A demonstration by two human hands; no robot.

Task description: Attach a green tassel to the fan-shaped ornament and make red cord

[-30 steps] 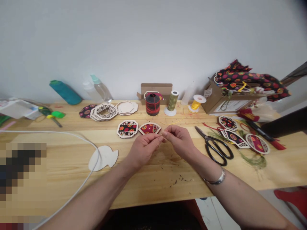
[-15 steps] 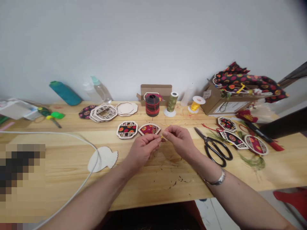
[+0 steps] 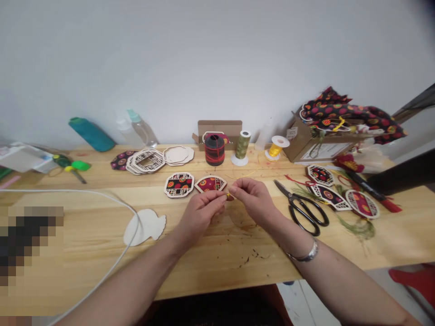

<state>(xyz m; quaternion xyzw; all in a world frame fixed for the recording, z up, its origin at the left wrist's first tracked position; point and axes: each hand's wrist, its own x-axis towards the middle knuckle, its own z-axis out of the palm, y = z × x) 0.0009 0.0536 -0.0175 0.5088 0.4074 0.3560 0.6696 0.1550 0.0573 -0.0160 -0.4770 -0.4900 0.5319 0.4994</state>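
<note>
My left hand (image 3: 204, 208) and my right hand (image 3: 253, 197) meet over the middle of the table, both in a fingertip pinch. A bit of yellow cord (image 3: 228, 194) shows between them; the rest of it is covered by the fingers. Just beyond lies a fan-shaped wooden ornament (image 3: 210, 184) with patterned fabric in its frame. Left of that is an eight-lobed ornament (image 3: 179, 185). Behind the hands stands a spool of yellow cord (image 3: 277, 148), a loose strand trailing leftward from it.
Black-handled scissors (image 3: 304, 210) lie right of my hands, near finished ornaments (image 3: 362, 203) and a cardboard box (image 3: 319, 147). Red-black (image 3: 215, 151) and green (image 3: 243, 147) thread spools stand behind. Leftward are a pale gourd-shaped piece (image 3: 146, 226), a white cable (image 3: 112, 271) and stacked wooden frames (image 3: 147, 159).
My hands keep nearly the same pose, still pinched together at the yellow cord. The whole view has shifted very slightly; nothing on the table has visibly moved.
</note>
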